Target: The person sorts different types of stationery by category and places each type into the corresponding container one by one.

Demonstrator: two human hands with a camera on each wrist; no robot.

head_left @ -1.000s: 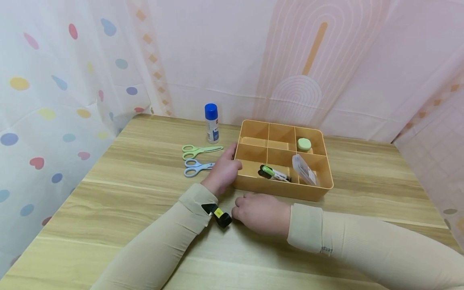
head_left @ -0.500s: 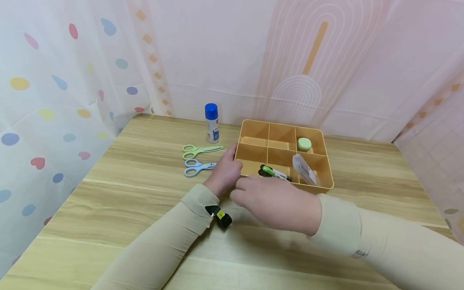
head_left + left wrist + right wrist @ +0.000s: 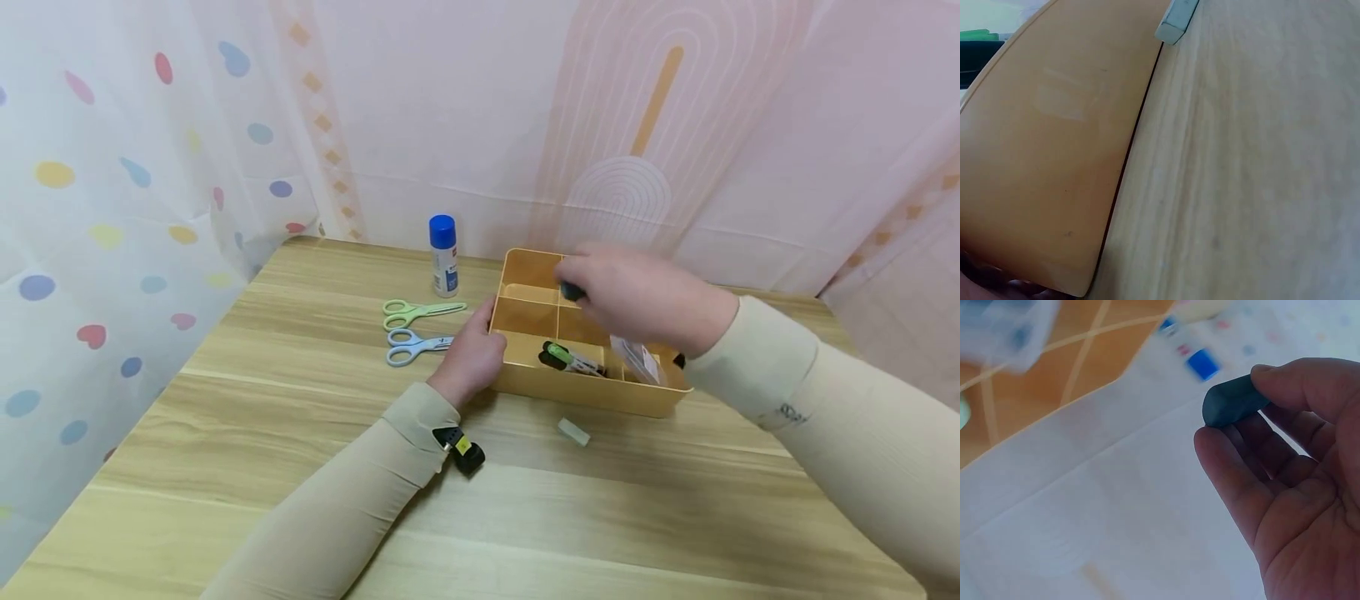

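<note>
**Right hand holds a dark eraser over the divided tray**

Nearest to us, we see the wooden table (image 3: 300, 467) and a small pale eraser (image 3: 573, 432) lying on it, just in front of the tray's near wall and apart from both hands. The left-wrist view shows the same pale eraser (image 3: 1176, 20) beside the tray's curved outer wall.

Next, we note the left hand (image 3: 474, 354) resting against the near left corner of the orange tray (image 3: 585, 396), its fingers curled at the wall. Inside the near compartments lie a green-capped marker (image 3: 570, 358) and a clear plastic box (image 3: 636, 360).

Above the tray's middle compartments, the right hand (image 3: 637, 296) pinches a dark blue-green eraser (image 3: 1233, 400) between thumb and fingertips; the grip is narrow and closed on that piece.

Left of the tray lie blue scissors (image 3: 412, 345) and, farther back, green scissors (image 3: 416, 312). A blue-capped glue stick (image 3: 444, 255) stands upright near the far edge, before the patterned curtain (image 3: 135, 150).
</note>
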